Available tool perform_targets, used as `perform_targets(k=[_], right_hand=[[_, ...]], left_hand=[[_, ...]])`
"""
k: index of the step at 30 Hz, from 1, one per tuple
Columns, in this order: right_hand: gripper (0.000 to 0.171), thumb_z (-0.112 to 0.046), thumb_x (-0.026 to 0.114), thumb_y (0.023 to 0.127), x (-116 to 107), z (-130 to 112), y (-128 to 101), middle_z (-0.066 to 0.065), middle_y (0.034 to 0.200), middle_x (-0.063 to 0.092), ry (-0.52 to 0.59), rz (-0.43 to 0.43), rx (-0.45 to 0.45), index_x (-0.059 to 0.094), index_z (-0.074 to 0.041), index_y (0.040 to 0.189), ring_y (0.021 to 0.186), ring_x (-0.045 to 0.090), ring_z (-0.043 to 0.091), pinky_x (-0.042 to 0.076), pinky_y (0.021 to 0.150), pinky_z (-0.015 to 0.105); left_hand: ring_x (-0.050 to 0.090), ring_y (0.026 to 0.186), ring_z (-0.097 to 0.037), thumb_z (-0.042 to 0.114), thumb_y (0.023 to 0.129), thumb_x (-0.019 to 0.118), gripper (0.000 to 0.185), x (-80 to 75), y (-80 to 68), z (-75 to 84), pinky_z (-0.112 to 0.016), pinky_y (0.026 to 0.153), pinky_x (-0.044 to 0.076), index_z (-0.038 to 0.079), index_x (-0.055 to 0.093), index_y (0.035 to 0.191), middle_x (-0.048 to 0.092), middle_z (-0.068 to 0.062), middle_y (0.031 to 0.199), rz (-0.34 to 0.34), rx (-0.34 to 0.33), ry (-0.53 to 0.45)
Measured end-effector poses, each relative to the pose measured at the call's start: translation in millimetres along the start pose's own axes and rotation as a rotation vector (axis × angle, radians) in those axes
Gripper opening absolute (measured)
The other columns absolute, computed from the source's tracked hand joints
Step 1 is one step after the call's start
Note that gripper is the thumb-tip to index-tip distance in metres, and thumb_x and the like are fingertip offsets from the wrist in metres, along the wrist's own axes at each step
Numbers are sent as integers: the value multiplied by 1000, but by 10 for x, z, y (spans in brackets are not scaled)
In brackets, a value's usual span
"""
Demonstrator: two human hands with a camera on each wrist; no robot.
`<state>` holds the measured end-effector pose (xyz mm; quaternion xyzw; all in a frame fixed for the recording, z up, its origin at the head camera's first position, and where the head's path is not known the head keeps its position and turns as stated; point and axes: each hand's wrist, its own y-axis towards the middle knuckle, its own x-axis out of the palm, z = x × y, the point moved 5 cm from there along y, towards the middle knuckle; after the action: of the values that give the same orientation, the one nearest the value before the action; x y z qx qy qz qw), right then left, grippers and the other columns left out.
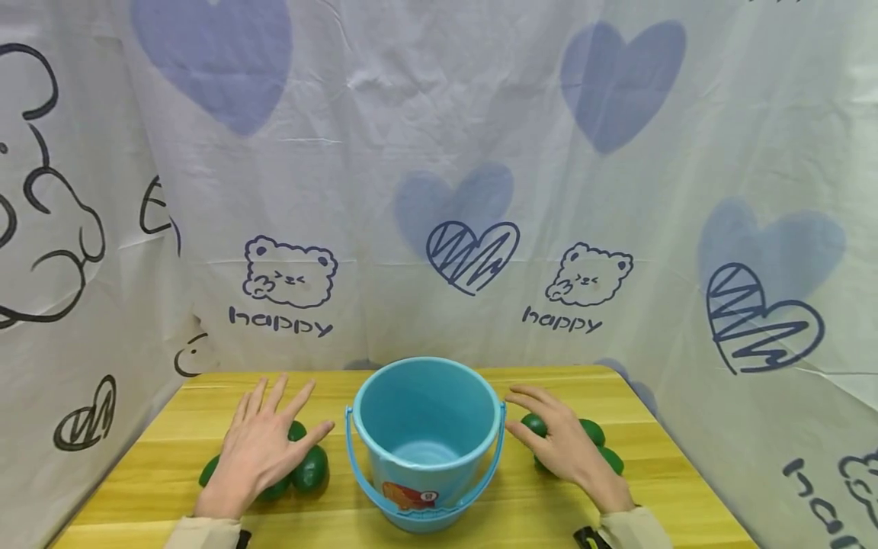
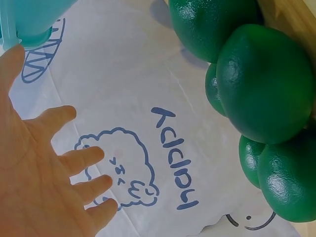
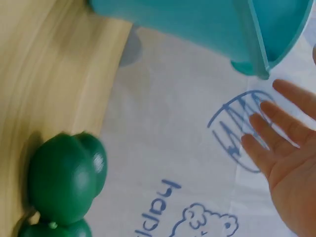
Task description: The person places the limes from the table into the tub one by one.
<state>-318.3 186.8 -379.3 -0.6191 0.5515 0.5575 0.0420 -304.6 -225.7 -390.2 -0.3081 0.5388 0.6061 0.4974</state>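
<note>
Both hands flat, fingers spread – left hand point(image 1: 257, 450) & right hand point(image 1: 569, 446) over green peppers point(image 1: 310, 469), bucket point(image 1: 425, 442) btwn

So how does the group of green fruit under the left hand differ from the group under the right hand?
The left fruit group lies left of the blue bucket, under a left hand with fingers spread wide. The right fruit group lies right of the bucket, under a right hand with fingers closer together. Both groups are glossy dark green and rest on the wooden table.

glossy green peppers point(image 1: 312, 469), plastic bucket point(image 1: 425, 427), wooden table point(image 1: 165, 473)
</note>
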Motion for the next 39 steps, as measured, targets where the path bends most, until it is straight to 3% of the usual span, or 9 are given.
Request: perform_targets(k=[4, 12, 19, 29, 35, 39], right_hand=[[37, -31, 75, 87, -12, -139, 22, 5, 134, 59, 58, 9, -142, 69, -19, 121, 121, 59, 30, 55, 92, 50], [29, -32, 78, 83, 8, -385, 5, 3, 126, 63, 92, -35, -260, 73, -25, 111, 118, 58, 21, 56, 92, 44], [28, -38, 79, 80, 60, -482, 0, -9, 117, 64, 69, -26, -265, 74, -25, 105, 114, 60, 15, 56, 92, 38], [27, -47, 79, 78, 55, -500, 42, -15, 111, 62, 49, -38, -240, 71, -28, 95, 109, 59, 9, 56, 92, 34], [25, -46, 79, 78, 38, -453, 58, -16, 111, 62, 65, -61, -205, 70, -30, 94, 108, 59, 8, 56, 90, 35], [24, -44, 79, 77, 45, -447, 61, -13, 112, 63, 82, -71, -200, 69, -30, 94, 108, 59, 11, 56, 90, 37]], left_hand=[[18, 142, -55, 75, 90, 41, 82, 7, -2, 12, -69, 115, 9, 19, 40, 150, 29, -27, 155, 1, -1, 5], [17, 142, -54, 75, 91, 39, 82, 15, -8, 26, -69, 115, 10, 20, 39, 151, 29, -28, 155, -15, -5, -2], [17, 142, -54, 74, 91, 41, 81, 36, -11, 10, -70, 114, 11, 20, 40, 151, 29, -28, 155, -26, -6, -11], [21, 141, -54, 74, 91, 41, 82, 96, -40, -119, -70, 114, 15, 17, 41, 150, 30, -29, 154, -49, -18, -30], [36, 133, -53, 75, 90, 41, 84, 78, -32, -215, -71, 108, 28, 11, 47, 145, 38, -29, 149, -45, 0, -40], [46, 126, -52, 74, 91, 40, 84, 66, -49, -305, -69, 102, 36, 8, 52, 141, 48, -28, 141, -63, -28, -74]])
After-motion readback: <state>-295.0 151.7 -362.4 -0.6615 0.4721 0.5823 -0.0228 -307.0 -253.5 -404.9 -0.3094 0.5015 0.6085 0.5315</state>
